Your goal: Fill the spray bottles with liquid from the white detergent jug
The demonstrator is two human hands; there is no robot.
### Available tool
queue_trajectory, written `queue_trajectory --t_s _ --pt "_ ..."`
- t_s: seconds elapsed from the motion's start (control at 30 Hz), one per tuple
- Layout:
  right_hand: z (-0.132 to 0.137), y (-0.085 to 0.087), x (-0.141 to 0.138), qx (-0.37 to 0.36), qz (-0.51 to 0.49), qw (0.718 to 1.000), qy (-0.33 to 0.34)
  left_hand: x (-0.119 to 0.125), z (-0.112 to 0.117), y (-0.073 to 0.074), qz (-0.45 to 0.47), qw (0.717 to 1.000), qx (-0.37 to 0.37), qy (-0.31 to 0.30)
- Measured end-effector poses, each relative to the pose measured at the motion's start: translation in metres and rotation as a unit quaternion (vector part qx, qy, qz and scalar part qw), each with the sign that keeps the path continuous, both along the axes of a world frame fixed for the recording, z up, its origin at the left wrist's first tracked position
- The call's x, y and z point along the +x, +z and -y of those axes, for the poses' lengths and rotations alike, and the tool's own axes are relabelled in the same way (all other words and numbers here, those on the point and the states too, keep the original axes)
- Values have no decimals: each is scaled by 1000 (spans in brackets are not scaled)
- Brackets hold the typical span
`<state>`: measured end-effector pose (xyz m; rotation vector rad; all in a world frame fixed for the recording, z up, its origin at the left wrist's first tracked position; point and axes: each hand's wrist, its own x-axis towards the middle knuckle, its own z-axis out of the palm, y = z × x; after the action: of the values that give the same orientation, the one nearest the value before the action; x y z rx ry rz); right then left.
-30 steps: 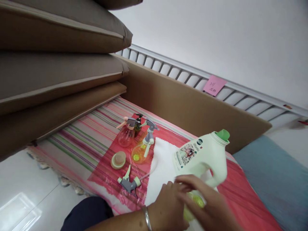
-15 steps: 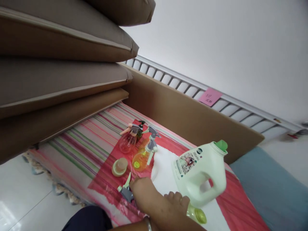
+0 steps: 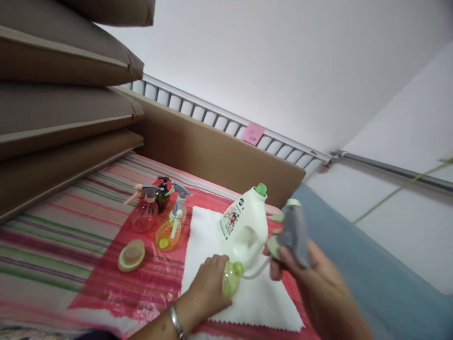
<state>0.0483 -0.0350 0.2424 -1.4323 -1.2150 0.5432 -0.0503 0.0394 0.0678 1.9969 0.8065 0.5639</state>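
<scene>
My left hand [image 3: 209, 283] is wrapped around a small see-through yellow-green bottle [image 3: 231, 279] over the white cloth. In my right hand [image 3: 314, 278] is a grey and pale green spray head [image 3: 295, 231], somewhat blurred. Its thin clear tube [image 3: 256, 273] curves down to the bottle's neck; whether the tip is inside I cannot tell. Just behind the bottle stands a pale green jug [image 3: 247, 219] with a handle, a picture label and a green spout.
Several spray bottles, among them a pink one [image 3: 144, 215] and a yellow one [image 3: 169, 234], stand left on red sheeting [image 3: 106, 278]. A round pale lid-like piece [image 3: 131, 255] lies nearer. Stacked brown cushions [image 3: 71, 108] rise at left; a brown board [image 3: 198, 146] borders the back.
My right hand has lifted the spray head off the red sheet and over to the right, beside the bottle. My left hand still holds the bottle. The view has swung right.
</scene>
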Motion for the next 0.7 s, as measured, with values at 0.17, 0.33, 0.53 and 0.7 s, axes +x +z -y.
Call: queue_trajectory --t_s 0.17,0.33,0.53,0.7 --pt "23 -17 50 92 -129 979 -130 -4 -9 5 -11 999 34 17" --pt "15 -36 56 119 -174 965 -154 -3 -10 0 -15 999 35 7" --pt "-1 -52 55 93 -159 972 -145 -3 -12 -1 -13 999 30 4" --pt "-4 -49 53 87 -141 975 -150 -4 -12 5 -13 1000 20 -4"
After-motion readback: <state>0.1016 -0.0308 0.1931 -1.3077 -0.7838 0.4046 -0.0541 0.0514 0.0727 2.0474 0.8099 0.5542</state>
